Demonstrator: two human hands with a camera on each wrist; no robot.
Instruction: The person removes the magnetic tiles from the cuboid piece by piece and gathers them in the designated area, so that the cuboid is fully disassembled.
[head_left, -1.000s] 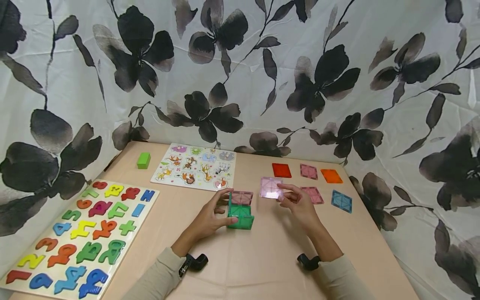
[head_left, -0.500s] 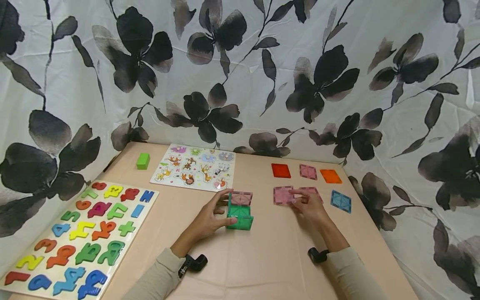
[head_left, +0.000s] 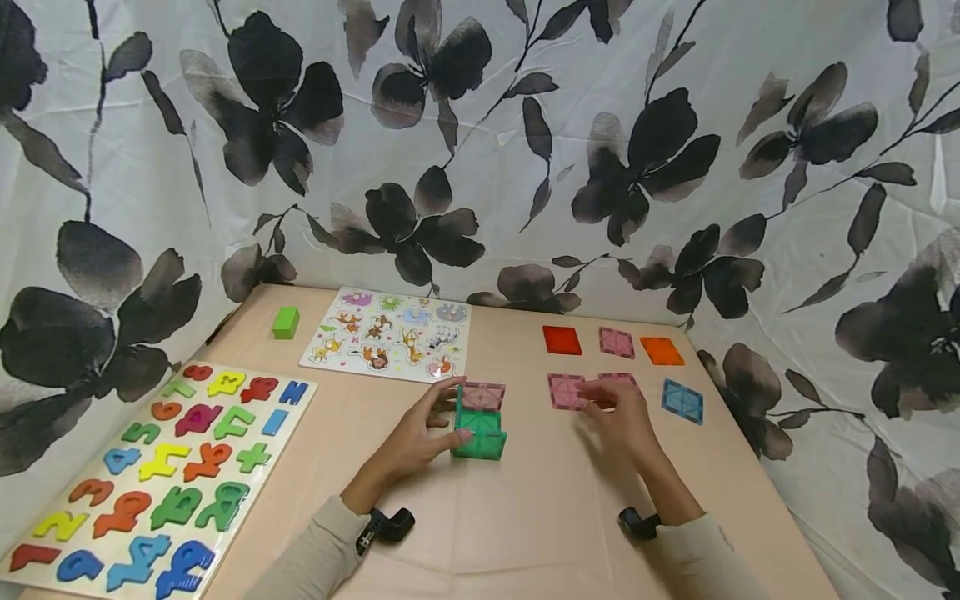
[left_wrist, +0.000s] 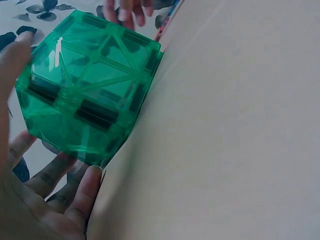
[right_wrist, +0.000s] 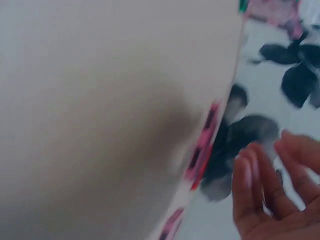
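My left hand (head_left: pixel 408 443) holds a small box-like build of green magnetic tiles (head_left: pixel 478 448) by its left side, thumb in front and fingers around the side. A pink tile (head_left: pixel 482 396) stands at its back. The left wrist view shows the clear green faces (left_wrist: pixel 95 75) close up. My right hand (head_left: pixel 624 421) hovers over the table with loosely bent fingers, holding nothing; in the right wrist view its fingertips are apart from the table. Just left of it a pink square tile (head_left: pixel 562 391) lies flat. Another pink tile (head_left: pixel 617 378) is partly hidden behind that hand.
Red (head_left: pixel 562 340), pink (head_left: pixel 617 342), orange (head_left: pixel 662 352) and blue (head_left: pixel 682 402) tiles lie at the back right. An animal puzzle board (head_left: pixel 386 371), a green block (head_left: pixel 286 322) and a number puzzle board (head_left: pixel 247 446) occupy the left. A floral cloth (head_left: pixel 525 167) hangs behind.
My right hand has carried a pink tile rightward, laid it on the table beside another pink tile, and let go. The left hand and green build have stayed put.
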